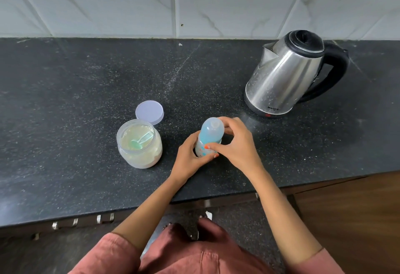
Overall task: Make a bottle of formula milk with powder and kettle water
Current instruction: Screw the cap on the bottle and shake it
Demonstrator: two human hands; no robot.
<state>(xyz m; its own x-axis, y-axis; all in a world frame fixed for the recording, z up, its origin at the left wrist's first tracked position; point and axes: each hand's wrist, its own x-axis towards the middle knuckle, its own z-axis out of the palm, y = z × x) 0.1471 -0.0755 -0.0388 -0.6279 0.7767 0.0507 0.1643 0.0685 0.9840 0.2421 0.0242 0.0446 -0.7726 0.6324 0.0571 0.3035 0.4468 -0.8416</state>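
Orange polish shows on the thumbnails of both hands, which meet around a pale blue translucent plastic baby bottle [210,133] standing upright on the black speckled stone desk [86,78]. The left hand [189,156] wraps round the bottle's lower body, thumb across the front. The right hand [236,143] curls over the upper part from the other side, its fingers behind the clear domed cap and its thumb pressed on the front just above the left thumb.

Just to the left of the left hand stands an open round clear plastic jar of cream-coloured powder [140,154], with a green-tinted plastic scoop [140,140] lying inside on the powder. Touching the jar's far rim, the jar's flat pale lilac round lid [149,112] lies on the desk.

Beyond the right hand and further right, well apart from the bottle, sits a stainless steel electric kettle [285,76] with black lid and handle, spout turned left.
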